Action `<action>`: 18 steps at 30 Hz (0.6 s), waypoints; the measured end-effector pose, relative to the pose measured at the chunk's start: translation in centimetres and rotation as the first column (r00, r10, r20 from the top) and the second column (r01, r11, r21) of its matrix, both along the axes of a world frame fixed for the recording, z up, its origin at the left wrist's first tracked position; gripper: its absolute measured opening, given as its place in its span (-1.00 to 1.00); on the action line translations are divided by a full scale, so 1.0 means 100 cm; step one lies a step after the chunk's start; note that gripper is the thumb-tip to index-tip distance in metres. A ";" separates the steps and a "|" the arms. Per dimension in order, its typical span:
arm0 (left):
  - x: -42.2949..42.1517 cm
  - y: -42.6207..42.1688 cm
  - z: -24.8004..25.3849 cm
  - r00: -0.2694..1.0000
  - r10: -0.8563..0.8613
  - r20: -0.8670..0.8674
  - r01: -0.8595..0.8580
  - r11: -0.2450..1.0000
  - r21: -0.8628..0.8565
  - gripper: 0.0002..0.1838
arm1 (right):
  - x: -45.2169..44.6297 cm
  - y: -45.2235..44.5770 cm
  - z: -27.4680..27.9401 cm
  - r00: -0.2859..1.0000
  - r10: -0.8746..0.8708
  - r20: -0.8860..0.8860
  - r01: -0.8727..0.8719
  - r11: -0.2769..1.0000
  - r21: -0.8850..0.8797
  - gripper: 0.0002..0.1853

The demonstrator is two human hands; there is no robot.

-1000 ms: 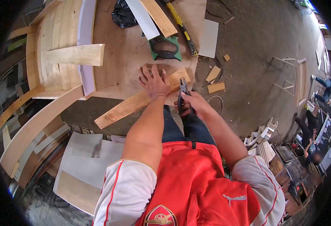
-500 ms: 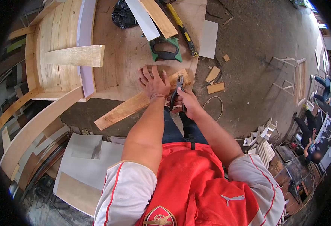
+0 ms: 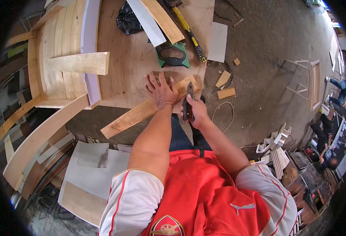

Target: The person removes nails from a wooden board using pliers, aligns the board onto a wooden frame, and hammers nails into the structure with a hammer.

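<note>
My left hand (image 3: pixel 162 92) lies with its fingers spread, partly on a wooden board (image 3: pixel 131 117) and partly on the plywood tabletop (image 3: pixel 120 78). The board slants across the table's near edge, and its lower left end sticks out past it. A pair of pliers (image 3: pixel 189 98) with dark handles is gripped in my right hand (image 3: pixel 195 111). Its jaws point away from me over the board's right end; whether they touch the wood I cannot tell. Just beyond my left hand is a green and black handsaw handle (image 3: pixel 172 55).
A yellow and black tool (image 3: pixel 189 35) lies by the table's right edge, near a white strip (image 3: pixel 147 21) and a wooden plank (image 3: pixel 163 20). A wooden frame (image 3: pixel 59 55) stands at left. Wood offcuts (image 3: pixel 226 93) lie on the floor. Other people (image 3: pixel 340 91) are far right.
My right hand has turned the pliers, so the jaws now show edge-on, slightly farther right and lower. The left hand remains on the board. The whole view has shifted slightly.
</note>
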State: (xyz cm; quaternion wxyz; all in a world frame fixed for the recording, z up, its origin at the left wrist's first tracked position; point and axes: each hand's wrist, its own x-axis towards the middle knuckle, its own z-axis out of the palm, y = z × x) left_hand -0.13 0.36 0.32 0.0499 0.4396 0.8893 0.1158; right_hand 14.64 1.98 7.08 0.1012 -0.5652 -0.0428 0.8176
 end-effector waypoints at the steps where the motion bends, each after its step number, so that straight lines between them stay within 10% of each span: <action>1: 0.000 -0.001 0.000 1.000 -0.005 -0.004 0.005 1.000 0.010 -0.47 | 0.009 0.005 0.000 0.997 -0.031 -0.068 0.026 0.997 -0.070 -0.63; 18: 0.000 -0.001 -0.003 0.999 -0.014 -0.031 0.014 1.000 0.025 -0.46 | 0.024 0.026 -0.033 0.951 0.134 -0.278 -0.119 0.990 0.072 -0.46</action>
